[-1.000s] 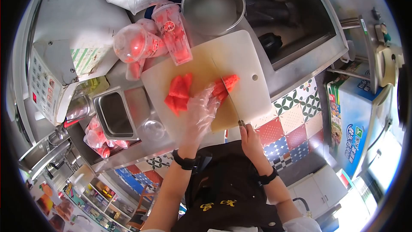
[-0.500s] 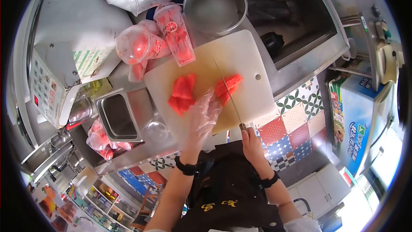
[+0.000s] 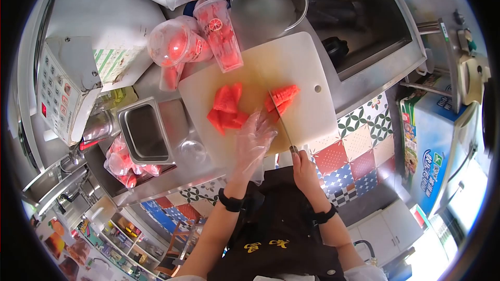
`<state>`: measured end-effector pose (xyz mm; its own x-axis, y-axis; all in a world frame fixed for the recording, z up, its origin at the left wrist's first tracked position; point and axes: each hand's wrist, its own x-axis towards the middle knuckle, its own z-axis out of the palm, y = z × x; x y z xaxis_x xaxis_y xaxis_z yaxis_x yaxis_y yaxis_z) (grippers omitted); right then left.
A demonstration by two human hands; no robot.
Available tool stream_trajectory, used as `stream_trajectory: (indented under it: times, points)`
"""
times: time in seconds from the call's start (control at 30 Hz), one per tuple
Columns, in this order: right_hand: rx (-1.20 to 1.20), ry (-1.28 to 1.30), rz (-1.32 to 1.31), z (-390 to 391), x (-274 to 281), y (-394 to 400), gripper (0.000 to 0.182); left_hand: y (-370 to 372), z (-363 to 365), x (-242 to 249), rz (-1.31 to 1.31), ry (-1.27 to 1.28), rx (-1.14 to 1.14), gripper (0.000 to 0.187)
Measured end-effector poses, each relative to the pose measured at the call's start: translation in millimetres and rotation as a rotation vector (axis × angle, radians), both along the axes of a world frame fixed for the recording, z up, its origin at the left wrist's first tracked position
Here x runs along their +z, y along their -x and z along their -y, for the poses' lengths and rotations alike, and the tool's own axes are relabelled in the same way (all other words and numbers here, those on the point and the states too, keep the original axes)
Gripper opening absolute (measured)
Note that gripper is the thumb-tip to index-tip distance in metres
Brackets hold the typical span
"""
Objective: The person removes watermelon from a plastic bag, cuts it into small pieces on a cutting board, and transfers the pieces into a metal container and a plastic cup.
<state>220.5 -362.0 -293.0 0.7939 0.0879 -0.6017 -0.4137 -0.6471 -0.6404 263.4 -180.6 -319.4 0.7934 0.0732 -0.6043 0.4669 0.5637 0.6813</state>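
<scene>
My right hand point(image 3: 303, 170) is closed round the handle of a long knife point(image 3: 281, 120). Its thin blade crosses the pale cutting board point(image 3: 317, 117), beside and partly over the cut watermelon piece point(image 3: 284, 96) on the right. My left hand point(image 3: 255, 138), in a clear plastic glove, is over the board's near part, left of the blade. Its fingers reach forward, apart from the right piece, with the fingertips close to a second heap of watermelon pieces point(image 3: 226, 106). Nothing shows in its grasp, though the loose glove blurs the fingers.
Plastic cups with red fruit point(image 3: 219, 34) stand at the board's far left edge. Behind it is a round metal bowl point(image 3: 269, 2), with a sink point(image 3: 359, 26) to the right. A rectangular steel pan point(image 3: 145, 134) sits left, near a bag of red fruit point(image 3: 125, 164).
The left heap now extends further towards my left hand, and the right piece looks smaller. My left hand has drawn slightly away from the right piece. The whole view has shifted a little.
</scene>
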Motion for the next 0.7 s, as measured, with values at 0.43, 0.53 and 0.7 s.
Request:
stream_trajectory:
  times: [0.43, 0.53, 0.7]
  points:
    - [-0.026, -0.082, -0.025, -6.4, 5.7, 6.3, 0.028, -3.0, 3.1, 27.1, 0.041, -0.608, -0.242, 0.079]
    - [-0.004, -0.066, -0.075, -8.5, 2.6, 6.0, 0.027, 3.5, 3.2, 15.4, 0.173, -0.595, -0.141, 0.081]
    - [0.024, -0.084, -0.062, -8.7, 1.3, 9.4, 0.026, -0.6, -0.2, 27.1, 0.179, -0.659, -0.223, 0.08]
